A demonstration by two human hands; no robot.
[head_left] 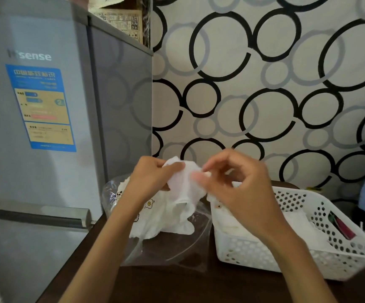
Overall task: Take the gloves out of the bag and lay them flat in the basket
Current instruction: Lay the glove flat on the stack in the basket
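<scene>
Glove held up between both hands, centre frame, above the bag.
Left hand (155, 176) and right hand (231, 184) both pinched the glove (183, 189), hanging lengthwise; bag (172, 243) lay below, basket (264, 252) lower right, nearer the right hand.

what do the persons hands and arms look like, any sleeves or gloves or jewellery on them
Both are bare. The left hand and right hand wear no gloves, and no rings, watch or bracelet show on the fingers or wrists. Both forearms are uncovered as far down as the bottom edge of the frame, so no sleeve is in view. Nails look short and unpainted, though the picture is a little soft there.
</scene>
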